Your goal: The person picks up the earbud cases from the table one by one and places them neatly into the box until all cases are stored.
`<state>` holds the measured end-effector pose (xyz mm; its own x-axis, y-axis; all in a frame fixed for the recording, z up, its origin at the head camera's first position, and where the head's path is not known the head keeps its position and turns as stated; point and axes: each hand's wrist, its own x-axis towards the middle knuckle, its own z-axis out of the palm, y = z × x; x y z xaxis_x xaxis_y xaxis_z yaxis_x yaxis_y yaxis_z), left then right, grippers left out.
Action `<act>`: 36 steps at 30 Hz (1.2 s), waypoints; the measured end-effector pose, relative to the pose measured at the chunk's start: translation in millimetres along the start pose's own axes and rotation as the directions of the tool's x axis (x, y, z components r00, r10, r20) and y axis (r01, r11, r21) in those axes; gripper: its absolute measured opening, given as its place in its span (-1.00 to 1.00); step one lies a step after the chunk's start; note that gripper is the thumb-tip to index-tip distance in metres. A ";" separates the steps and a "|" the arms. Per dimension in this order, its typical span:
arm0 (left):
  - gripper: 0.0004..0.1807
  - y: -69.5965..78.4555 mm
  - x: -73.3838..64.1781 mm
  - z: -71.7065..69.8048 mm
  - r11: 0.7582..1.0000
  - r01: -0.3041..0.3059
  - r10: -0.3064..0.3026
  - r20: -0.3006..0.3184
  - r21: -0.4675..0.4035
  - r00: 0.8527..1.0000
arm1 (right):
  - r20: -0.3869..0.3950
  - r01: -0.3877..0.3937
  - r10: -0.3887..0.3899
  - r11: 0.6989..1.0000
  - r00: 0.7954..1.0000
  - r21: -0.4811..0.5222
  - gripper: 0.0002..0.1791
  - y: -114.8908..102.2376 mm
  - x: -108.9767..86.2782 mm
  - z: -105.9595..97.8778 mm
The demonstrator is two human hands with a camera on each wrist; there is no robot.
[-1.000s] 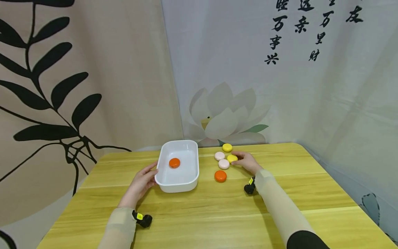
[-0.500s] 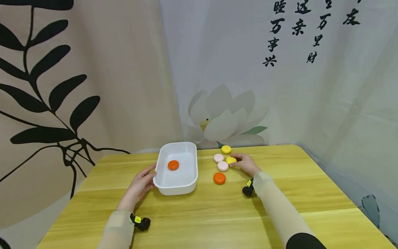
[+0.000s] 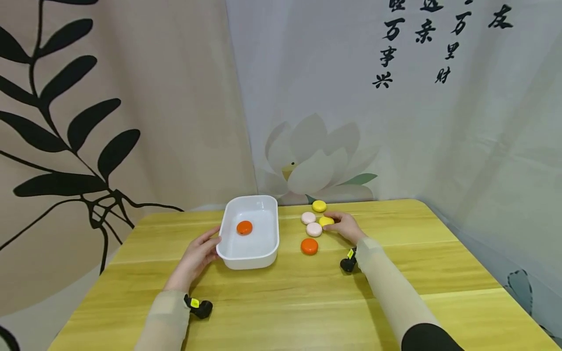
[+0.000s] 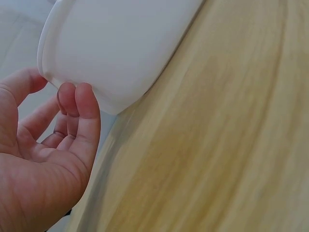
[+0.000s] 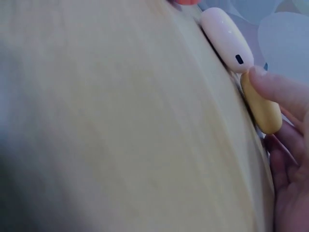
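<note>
My left hand (image 3: 197, 253) grips the left side of a white rectangular tub (image 3: 249, 263); in the left wrist view, curled fingertips (image 4: 87, 92) touch the tub's outer wall near a corner. Inside the tub lies one orange disc (image 3: 244, 227). To the right, thumb and fingers of my right hand (image 3: 348, 228) pinch a rounded yellow disc (image 3: 325, 221) by its edges. The right wrist view shows this yellow disc (image 5: 263, 108) low over the wood, end to end with a pale pink disc (image 5: 226, 38) that has a small dark slot in its side.
Beside the held disc lie two pale pink discs, one nearer (image 3: 313, 229) and one farther (image 3: 308, 218). Another yellow disc (image 3: 319, 206) sits at the table's back edge, and a second orange disc (image 3: 309, 246) lies closer to me. A printed curtain (image 3: 307, 97) hangs behind the wooden table (image 3: 272, 312).
Both hands, the tub and the discs keep nearly the same places. The head view tilts slightly, and the right hand's fingers lie a little closer about the yellow disc.
</note>
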<state>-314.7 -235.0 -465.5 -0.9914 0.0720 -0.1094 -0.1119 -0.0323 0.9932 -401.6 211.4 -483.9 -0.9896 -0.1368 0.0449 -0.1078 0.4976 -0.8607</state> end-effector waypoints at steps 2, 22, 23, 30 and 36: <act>-0.38 -0.2 0.2 0.4 1.000 0.003 -0.003 -0.005 -0.003 1.000 | -0.009 0.001 -0.001 1.000 1.000 0.003 -0.42 0.8 -0.2 -0.1; -0.38 6.0 3.3 1.9 1.000 -0.001 0.002 0.009 -0.031 1.000 | -0.009 -0.061 0.065 0.978 0.998 0.199 -0.35 -1.5 9.1 -13.3; -0.38 5.9 3.0 2.1 0.999 -0.001 0.002 0.006 -0.034 1.000 | -0.007 -0.072 0.075 0.978 0.997 0.196 -0.36 -3.6 9.0 -13.6; -0.38 4.1 1.7 1.7 0.999 -0.008 0.008 -0.002 -0.034 1.000 | 0.022 -0.121 0.119 0.982 0.993 0.146 -0.38 -17.4 8.9 -16.0; -0.39 1.9 0.9 2.4 1.000 -0.002 0.001 -0.012 -0.029 1.000 | 0.042 -0.109 0.104 0.982 0.994 0.152 -0.37 -22.1 6.2 -19.4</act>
<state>-315.7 -232.6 -463.6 -0.9923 0.0595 -0.1085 -0.1121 -0.0615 0.9918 -407.2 216.2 -454.8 -0.9906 -0.1197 -0.0661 0.0168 0.3733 -0.9275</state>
